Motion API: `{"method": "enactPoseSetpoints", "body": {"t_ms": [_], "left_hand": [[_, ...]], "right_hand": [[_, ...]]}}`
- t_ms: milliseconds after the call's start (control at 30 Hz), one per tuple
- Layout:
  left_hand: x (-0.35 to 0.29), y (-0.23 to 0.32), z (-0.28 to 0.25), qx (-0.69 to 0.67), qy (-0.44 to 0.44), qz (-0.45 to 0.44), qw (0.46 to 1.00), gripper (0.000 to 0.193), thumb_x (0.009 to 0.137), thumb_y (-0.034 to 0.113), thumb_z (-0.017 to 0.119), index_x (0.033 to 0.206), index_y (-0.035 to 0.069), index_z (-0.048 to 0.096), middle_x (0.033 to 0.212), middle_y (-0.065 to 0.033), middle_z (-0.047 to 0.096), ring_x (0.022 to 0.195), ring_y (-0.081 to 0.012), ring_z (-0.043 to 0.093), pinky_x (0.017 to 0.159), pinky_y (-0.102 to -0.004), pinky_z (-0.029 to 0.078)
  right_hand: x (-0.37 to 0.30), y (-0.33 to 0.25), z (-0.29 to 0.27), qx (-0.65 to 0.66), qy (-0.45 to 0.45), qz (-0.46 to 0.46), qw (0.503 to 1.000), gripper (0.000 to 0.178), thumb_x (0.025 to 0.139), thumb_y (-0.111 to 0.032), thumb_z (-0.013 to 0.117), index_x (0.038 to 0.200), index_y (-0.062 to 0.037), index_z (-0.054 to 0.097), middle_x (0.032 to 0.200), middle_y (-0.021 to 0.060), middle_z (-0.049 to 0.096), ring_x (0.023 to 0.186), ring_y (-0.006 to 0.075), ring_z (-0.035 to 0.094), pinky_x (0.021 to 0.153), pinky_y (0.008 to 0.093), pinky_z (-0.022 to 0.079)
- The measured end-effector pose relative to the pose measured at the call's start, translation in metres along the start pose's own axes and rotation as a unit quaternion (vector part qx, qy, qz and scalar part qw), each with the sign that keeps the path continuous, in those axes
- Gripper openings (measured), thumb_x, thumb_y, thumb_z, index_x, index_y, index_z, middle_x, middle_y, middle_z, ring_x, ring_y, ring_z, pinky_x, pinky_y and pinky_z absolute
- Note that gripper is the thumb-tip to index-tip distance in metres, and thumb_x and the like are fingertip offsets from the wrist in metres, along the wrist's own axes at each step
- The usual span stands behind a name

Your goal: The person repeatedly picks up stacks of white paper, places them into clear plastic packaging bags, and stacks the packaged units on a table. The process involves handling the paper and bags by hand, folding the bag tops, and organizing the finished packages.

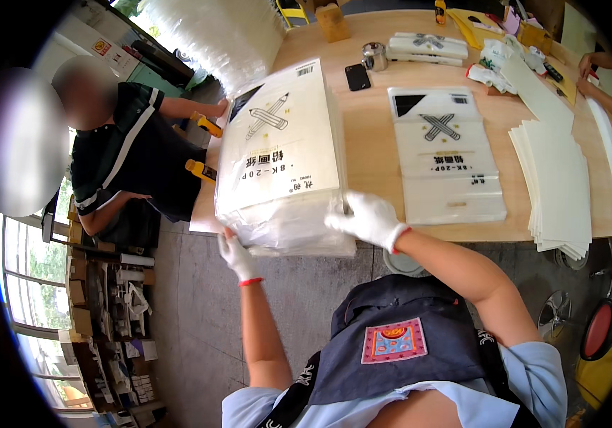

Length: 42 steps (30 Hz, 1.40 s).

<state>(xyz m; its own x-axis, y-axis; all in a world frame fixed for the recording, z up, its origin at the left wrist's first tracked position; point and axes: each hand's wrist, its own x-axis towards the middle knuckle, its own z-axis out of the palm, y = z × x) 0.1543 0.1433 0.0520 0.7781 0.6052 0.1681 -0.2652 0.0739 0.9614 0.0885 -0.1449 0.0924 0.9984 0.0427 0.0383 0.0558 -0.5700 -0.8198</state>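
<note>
A tall stack of paper packs in clear plastic sleeves (277, 143), printed with crossed pencils, stands at the table's near left edge. Its loose plastic ends hang past the edge. My left hand (237, 258), in a white glove with red cuff, is at the stack's near left corner, fingers stretched upward against the plastic. At the near right corner is my right hand (368, 220), gloved alike, its fingers apart and their tips over the plastic. To the right, a flat pile of printed clear sleeves (448, 153) lies on the table.
Fanned white sheets (555, 185) lie farther right, by another person's hands (594, 75). A phone (357, 78), a metal canister (374, 56) and more packs (428, 48) sit at the back. A person (131, 143) stands left, beside two orange-capped bottles (201, 170).
</note>
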Motion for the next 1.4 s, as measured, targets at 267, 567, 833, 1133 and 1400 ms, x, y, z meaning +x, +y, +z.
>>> {"method": "enactPoseSetpoints", "body": {"t_ms": [267,567,833,1133,1400], "left_hand": [[-0.217,-0.085,0.04,0.229,-0.638,-0.105,0.727,0.016,0.088,0.017,0.056,0.093,0.002,0.058,0.081,-0.0099,0.062,0.071,-0.0174,0.061,0.067,-0.031,0.048],[-0.287,-0.083,0.252,0.306,-0.687,0.286,0.593,0.01,0.078,0.019,0.058,0.084,0.013,0.064,0.088,-0.0102,0.062,0.088,-0.0296,0.057,0.077,-0.04,0.046],[-0.252,-0.107,0.281,0.313,-0.75,0.091,0.576,0.015,0.08,0.017,0.057,0.088,0.008,0.066,0.09,-0.0112,0.067,0.084,-0.0249,0.062,0.075,-0.0354,0.047],[-0.243,-0.064,0.292,0.229,-0.66,0.123,0.705,0.017,0.087,0.017,0.055,0.092,0.002,0.062,0.085,-0.0092,0.067,0.075,-0.0143,0.061,0.07,-0.0291,0.047],[-0.21,0.015,0.299,-0.098,-0.621,-0.202,0.751,0.016,0.088,0.003,0.055,0.103,0.008,0.059,0.085,-0.0037,0.061,0.065,-0.01,0.053,0.065,-0.025,0.047]], "right_hand": [[-0.149,0.134,0.01,-0.031,-0.164,0.261,0.951,0.033,0.08,-0.042,0.056,0.088,-0.012,0.068,0.079,0.0046,0.07,0.081,0.026,0.066,0.073,0.0386,0.049],[-0.238,0.144,-0.049,0.07,0.043,0.357,0.93,0.027,0.085,-0.034,0.058,0.088,-0.0083,0.065,0.075,0.0042,0.068,0.067,0.0165,0.066,0.063,0.0305,0.049],[-0.236,0.162,-0.067,0.153,0.097,0.335,0.925,0.028,0.085,-0.035,0.059,0.089,-0.0083,0.065,0.077,0.0066,0.068,0.069,0.0188,0.066,0.064,0.0317,0.049],[-0.064,0.183,-0.102,0.485,0.258,0.215,0.808,0.041,0.09,-0.043,0.054,0.1,-0.0038,0.064,0.087,0.0069,0.067,0.075,0.02,0.063,0.07,0.0322,0.05],[-0.137,0.2,-0.134,-0.044,0.061,0.373,0.925,0.039,0.094,-0.04,0.047,0.1,-0.0044,0.062,0.081,0.01,0.065,0.071,0.0174,0.065,0.065,0.0355,0.052]]}}
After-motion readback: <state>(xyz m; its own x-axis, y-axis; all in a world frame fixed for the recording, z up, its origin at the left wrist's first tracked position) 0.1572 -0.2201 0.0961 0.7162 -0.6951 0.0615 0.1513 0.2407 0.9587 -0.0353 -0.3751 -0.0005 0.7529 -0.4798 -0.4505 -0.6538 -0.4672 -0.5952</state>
